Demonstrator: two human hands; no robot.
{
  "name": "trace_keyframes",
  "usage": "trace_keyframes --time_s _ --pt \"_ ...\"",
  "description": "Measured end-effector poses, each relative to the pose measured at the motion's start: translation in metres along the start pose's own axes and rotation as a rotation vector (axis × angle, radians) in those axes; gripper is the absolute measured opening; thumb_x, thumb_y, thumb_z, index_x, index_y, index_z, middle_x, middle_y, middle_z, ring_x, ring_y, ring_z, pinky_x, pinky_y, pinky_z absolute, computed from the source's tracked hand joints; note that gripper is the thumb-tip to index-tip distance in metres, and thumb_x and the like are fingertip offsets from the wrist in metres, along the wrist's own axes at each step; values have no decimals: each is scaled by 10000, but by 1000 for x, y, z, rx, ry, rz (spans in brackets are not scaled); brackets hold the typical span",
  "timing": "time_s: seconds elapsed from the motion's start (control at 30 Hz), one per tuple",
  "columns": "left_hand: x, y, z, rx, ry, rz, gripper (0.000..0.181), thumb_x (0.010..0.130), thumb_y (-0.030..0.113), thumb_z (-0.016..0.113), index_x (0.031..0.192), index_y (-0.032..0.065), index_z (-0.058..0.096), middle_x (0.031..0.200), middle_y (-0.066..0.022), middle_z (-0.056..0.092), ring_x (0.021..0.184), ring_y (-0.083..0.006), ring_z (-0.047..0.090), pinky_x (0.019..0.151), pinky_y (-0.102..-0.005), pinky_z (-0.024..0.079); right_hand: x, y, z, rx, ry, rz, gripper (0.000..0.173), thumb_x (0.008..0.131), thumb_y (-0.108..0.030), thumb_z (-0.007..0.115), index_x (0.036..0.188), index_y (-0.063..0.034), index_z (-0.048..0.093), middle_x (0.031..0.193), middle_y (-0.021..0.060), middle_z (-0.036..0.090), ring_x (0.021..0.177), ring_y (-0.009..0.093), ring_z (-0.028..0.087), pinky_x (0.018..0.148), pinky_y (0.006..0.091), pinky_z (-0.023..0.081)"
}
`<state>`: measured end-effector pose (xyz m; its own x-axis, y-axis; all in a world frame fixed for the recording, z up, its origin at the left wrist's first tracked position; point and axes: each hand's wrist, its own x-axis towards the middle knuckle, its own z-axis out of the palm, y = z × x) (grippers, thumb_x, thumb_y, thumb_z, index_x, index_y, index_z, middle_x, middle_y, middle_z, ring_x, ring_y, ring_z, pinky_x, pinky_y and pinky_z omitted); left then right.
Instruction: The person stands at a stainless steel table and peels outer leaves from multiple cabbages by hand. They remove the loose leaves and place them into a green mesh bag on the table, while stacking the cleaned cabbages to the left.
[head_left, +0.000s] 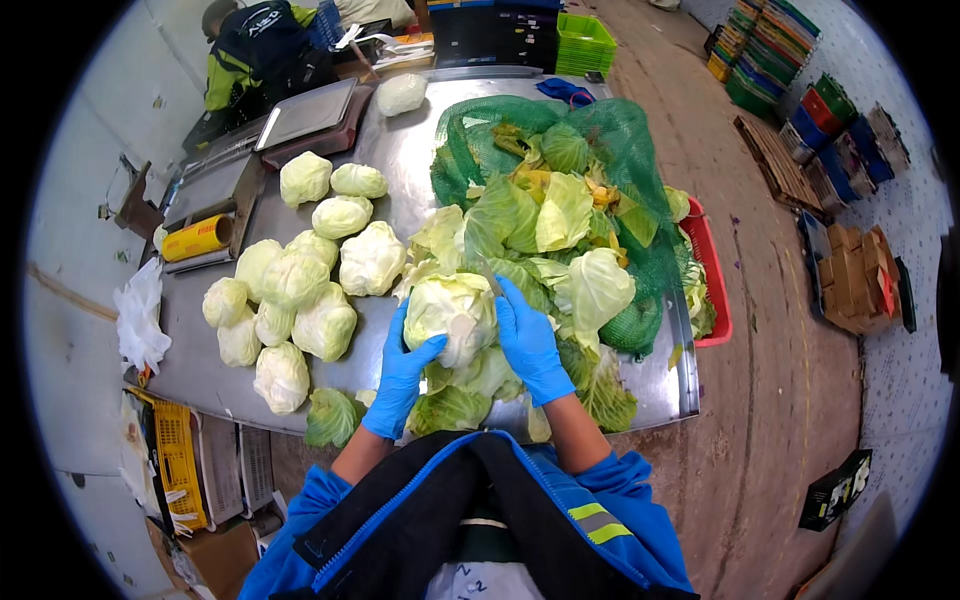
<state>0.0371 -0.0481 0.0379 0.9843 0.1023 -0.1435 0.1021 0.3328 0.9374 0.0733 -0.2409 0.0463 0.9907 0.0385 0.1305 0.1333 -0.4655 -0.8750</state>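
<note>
My left hand (405, 367), in a blue glove, holds the left side of a pale cabbage head (442, 307) whose cut stem faces up. My right hand (525, 337), gloved too, grips a small knife (489, 274) at the cabbage's right side, its blade pointing away from me. Loose outer leaves (566, 214) lie heaped beyond and to the right, partly on a green mesh sack (637, 142). To the left, several trimmed cabbage heads (296, 277) sit grouped on the metal table (195, 382).
A scale (307, 112) and a yellow roll of film (199, 238) stand at the table's left. A red crate (712, 277) of leaves adjoins its right edge. A person (262, 49) bends at the far left. Stacked crates (772, 52) and a wooden pallet (776, 161) are farther right.
</note>
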Motion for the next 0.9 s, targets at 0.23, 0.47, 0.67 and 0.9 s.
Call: trace_keyframes --time_s 0.23,0.47,0.67,0.9 --pt "6 -19 -24 -213 -84 -126 740 839 138 682 1468 102 294 1338 -110 493 1195 -223 511 906 -394 507 28 58 12 128 119 132 345 926 -305 557 1161 -55 599 859 224 659 755 359 653 684 400 506" --pt "12 -3 -18 125 107 -192 801 856 200 678 1492 99 201 1428 -136 348 1250 -291 445 926 -396 485 18 27 7 36 68 104 271 876 -260 610 1061 -64 638 790 164 661 671 302 645 625 377 495" --pt "34 -31 -31 388 153 23 785 786 240 764 1417 61 333 1370 -126 420 1223 -257 465 988 -355 428 17 12 17 -55 12 -28 268 871 -263 605 1069 -87 646 798 149 667 695 310 654 647 383 514" --pt "29 -32 -103 -474 102 -215 646 908 483 525 1407 93 398 1385 -139 471 1232 -326 500 956 -514 461 19 28 -17 14 -24 10 291 866 -280 627 1053 -58 650 759 154 653 629 244 626 609 350 491"
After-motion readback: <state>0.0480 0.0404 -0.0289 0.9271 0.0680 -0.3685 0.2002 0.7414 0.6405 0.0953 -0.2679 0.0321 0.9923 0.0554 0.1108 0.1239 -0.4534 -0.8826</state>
